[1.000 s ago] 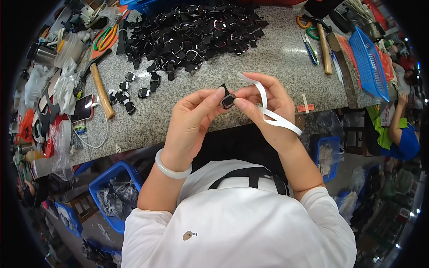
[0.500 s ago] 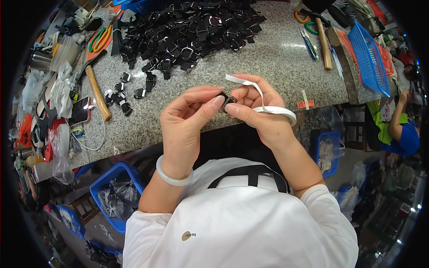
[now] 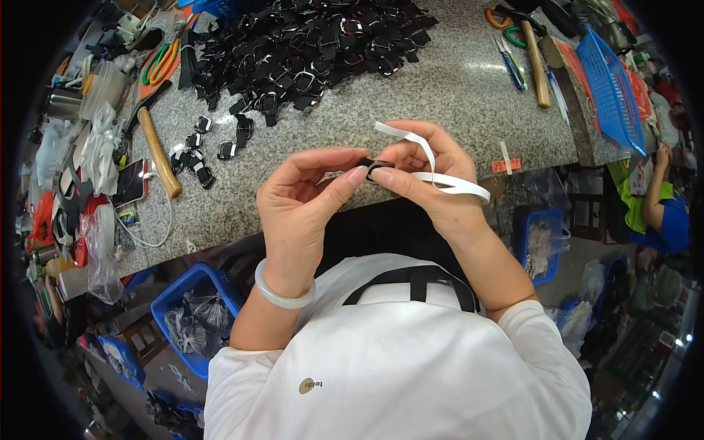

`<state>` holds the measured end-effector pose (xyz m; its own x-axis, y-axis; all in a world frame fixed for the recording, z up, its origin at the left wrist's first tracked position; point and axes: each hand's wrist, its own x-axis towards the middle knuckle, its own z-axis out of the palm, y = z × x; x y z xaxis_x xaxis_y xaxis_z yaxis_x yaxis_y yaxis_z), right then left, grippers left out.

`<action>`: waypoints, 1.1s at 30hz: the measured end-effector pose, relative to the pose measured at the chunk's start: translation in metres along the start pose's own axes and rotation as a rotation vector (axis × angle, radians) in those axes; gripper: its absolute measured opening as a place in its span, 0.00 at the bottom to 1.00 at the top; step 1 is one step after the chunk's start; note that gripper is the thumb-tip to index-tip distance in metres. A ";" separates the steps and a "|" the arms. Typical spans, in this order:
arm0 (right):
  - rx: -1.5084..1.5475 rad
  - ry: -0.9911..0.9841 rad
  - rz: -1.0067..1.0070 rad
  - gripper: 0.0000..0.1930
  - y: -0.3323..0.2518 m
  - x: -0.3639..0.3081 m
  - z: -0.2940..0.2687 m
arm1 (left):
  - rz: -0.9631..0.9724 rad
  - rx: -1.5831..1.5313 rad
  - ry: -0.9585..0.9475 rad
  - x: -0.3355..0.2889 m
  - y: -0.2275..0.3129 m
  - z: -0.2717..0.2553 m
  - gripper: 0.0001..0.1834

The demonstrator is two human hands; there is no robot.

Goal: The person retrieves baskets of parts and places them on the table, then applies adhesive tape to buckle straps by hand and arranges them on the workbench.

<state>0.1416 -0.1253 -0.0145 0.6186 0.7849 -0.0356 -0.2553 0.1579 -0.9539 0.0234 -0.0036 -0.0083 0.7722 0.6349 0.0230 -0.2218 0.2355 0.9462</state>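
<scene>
Both hands meet over the near edge of the stone table. Between their fingertips is a small black strap piece with a buckle (image 3: pixel 378 167), mostly covered by the thumbs. My left hand (image 3: pixel 297 194) pinches its left end between thumb and forefinger. My right hand (image 3: pixel 440 183) grips its right end the same way. A white tape (image 3: pixel 419 139) runs through the right hand, its free end standing up and a loop lying by the wrist. A large heap of black straps with metal buckles (image 3: pixel 301 51) lies at the back, and several small buckled pieces (image 3: pixel 194 161) lie left of my hands.
On the left are a wooden-handled hammer (image 3: pixel 158 154), a phone (image 3: pixel 132 181) with a white cable, and orange-handled scissors (image 3: pixel 165 62). Snips (image 3: pixel 511 64), another hammer (image 3: pixel 536 66) and a blue basket (image 3: pixel 610 92) are on the right. A blue crate (image 3: pixel 194 315) stands below the table.
The black strap piece has turned between my fingertips and now lies flatter. Both hands keep their pinch, and the white tape has shifted slightly with the right hand.
</scene>
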 end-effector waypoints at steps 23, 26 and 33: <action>0.055 0.044 -0.053 0.22 0.009 -0.002 -0.004 | -0.312 -0.277 0.097 -0.013 -0.016 0.010 0.11; 0.051 0.050 -0.057 0.22 0.010 -0.003 -0.005 | -0.321 -0.290 0.111 -0.014 -0.016 0.012 0.11; 0.131 0.070 0.034 0.22 0.008 -0.006 -0.002 | -0.292 -0.299 0.109 -0.016 -0.014 0.013 0.10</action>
<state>0.1374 -0.1304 -0.0224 0.6574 0.7479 -0.0922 -0.3689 0.2128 -0.9048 0.0221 -0.0267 -0.0180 0.7641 0.5803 -0.2817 -0.1780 0.6094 0.7726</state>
